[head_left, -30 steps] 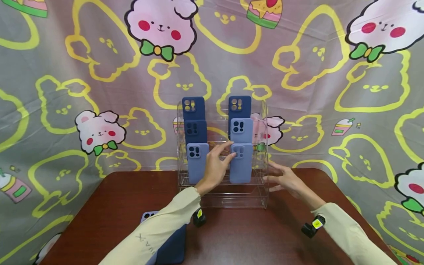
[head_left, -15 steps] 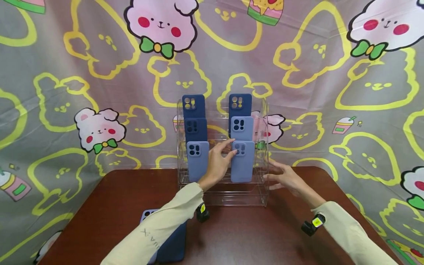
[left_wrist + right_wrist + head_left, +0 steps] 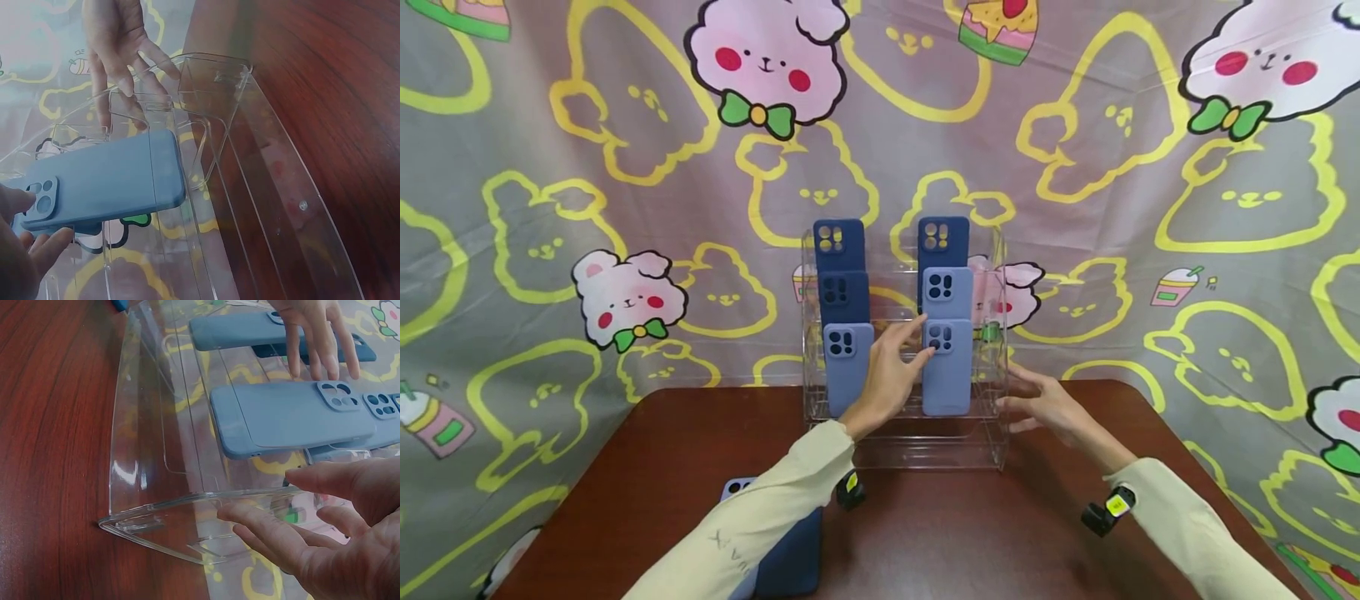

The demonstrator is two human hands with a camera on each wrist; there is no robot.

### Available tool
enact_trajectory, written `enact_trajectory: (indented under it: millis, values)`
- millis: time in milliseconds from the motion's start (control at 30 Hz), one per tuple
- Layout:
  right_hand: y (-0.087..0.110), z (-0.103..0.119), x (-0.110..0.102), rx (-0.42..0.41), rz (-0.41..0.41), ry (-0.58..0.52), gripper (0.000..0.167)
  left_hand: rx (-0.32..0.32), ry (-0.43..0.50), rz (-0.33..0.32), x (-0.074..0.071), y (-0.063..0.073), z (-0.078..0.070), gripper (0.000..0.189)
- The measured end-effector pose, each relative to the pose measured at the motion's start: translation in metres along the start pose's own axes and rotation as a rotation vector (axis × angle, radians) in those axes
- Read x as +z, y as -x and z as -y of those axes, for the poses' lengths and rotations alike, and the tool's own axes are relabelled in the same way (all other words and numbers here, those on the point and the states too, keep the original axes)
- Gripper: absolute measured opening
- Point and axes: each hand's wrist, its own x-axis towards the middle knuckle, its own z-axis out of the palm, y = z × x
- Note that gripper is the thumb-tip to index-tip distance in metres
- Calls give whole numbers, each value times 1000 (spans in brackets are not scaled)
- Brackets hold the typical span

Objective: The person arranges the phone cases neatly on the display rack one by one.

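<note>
My left hand (image 3: 891,379) pinches the camera end of a light blue phone case (image 3: 947,379), thumb by the lens cutout and fingers at its edge. The case stands upright in the lowest filled tier of a clear acrylic display rack (image 3: 917,457), on the right. In the left wrist view that phone case (image 3: 112,178) leans in its tier. My right hand (image 3: 1047,407) is at the rack's right side panel, its fingers loosely spread and holding nothing. The right wrist view has those fingertips (image 3: 228,512) right at the panel's edge.
Beside it stands another light blue case (image 3: 850,383). Behind are dark blue cases (image 3: 838,246) and a light blue case (image 3: 957,307). More cases, including a dark blue one (image 3: 793,554), lie on the brown table (image 3: 970,542), partly under my left sleeve. A patterned curtain (image 3: 1075,275) hangs behind.
The top of the pinched light blue phone case sits slightly higher than a second ago, my left fingers moving with it. My right hand stays at the rack's side.
</note>
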Motion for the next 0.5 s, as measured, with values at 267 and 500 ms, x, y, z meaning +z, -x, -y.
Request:
enact_trajectory:
  millis: [267,500]
  values:
    - [0,-2,-1,-5,11,3,75,45,30,31,-11,9,-3,50]
    - [0,-1,-2,2,10,2,76,87,12,99,-22,16,-7,50]
